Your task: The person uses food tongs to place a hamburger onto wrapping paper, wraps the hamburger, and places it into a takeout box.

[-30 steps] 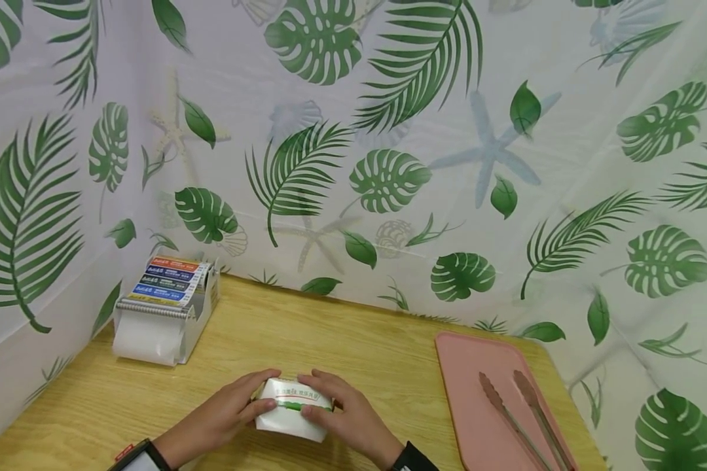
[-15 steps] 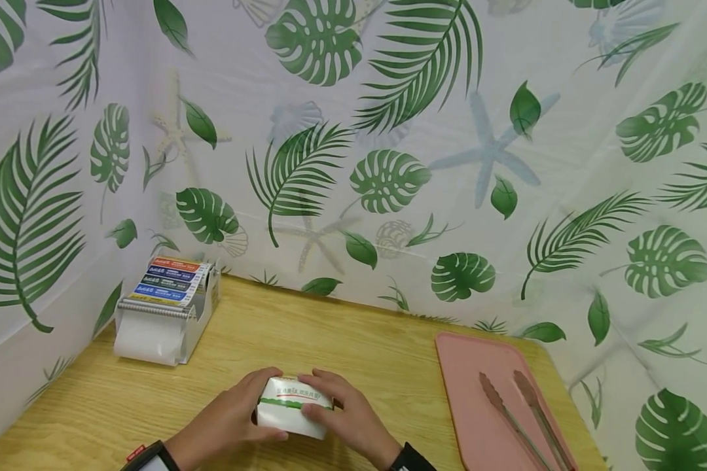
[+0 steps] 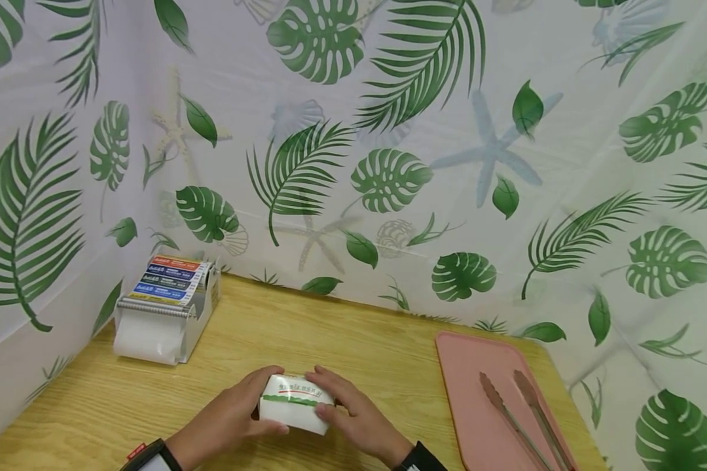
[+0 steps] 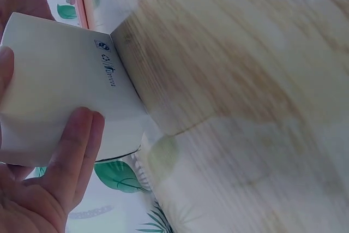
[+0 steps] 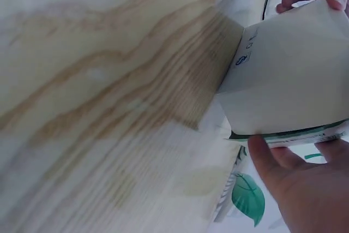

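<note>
A small white paper food box (image 3: pixel 294 413), with a green wavy stripe and small printed characters, is held between both hands near the front of the table. The left hand (image 3: pixel 232 413) grips its left end, thumb low on the front face. From the right, the right hand (image 3: pixel 362 415) holds it with the thumb on the front and fingers over the far top edge. The left wrist view shows the plain side of the box (image 4: pixel 60 91) with small dark printed marks; the right wrist view shows the green-edged side (image 5: pixel 289 75). Its contents are hidden.
A label dispenser (image 3: pixel 197 327) with several coloured label rolls stands at the back left of the wooden table (image 3: pixel 330 333). On the right, metal tongs (image 3: pixel 518 425) lie on a pink tray (image 3: pixel 465 392). Leaf-patterned sheeting (image 3: pixel 389 261) closes off the back and sides.
The left thumb has slid from the box's upper front down to its lower front edge. The box has tipped slightly and moved a little to the right, the right hand with it.
</note>
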The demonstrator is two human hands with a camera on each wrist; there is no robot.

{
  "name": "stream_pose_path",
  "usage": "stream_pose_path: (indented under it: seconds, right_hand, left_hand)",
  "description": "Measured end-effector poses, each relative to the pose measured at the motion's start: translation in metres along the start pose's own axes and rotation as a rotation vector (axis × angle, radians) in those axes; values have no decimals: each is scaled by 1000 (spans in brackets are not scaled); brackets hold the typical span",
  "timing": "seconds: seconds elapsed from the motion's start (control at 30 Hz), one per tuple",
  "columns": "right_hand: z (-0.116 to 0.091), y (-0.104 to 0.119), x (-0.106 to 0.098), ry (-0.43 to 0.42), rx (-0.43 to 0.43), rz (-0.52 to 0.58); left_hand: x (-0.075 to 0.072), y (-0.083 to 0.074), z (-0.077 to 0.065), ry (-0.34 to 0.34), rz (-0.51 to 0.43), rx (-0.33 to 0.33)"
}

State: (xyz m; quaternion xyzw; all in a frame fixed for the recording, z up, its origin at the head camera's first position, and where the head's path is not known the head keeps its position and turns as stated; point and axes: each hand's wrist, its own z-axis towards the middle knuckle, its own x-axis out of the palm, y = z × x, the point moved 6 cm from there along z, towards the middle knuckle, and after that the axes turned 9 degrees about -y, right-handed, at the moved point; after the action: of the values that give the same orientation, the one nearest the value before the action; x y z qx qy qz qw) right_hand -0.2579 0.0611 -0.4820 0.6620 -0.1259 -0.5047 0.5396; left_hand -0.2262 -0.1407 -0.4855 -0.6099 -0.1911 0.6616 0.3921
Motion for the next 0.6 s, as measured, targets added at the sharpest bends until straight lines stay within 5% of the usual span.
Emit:
stream_pose_path:
  seconds: [0.37, 0.6]
  right_hand:
    - [5, 9, 3, -260, 50, -79]
    - [5, 12, 8, -340, 39, -95]
  left_hand:
    - [2, -2, -2, 0, -8, 15]
    - [4, -1, -3, -8, 7, 18]
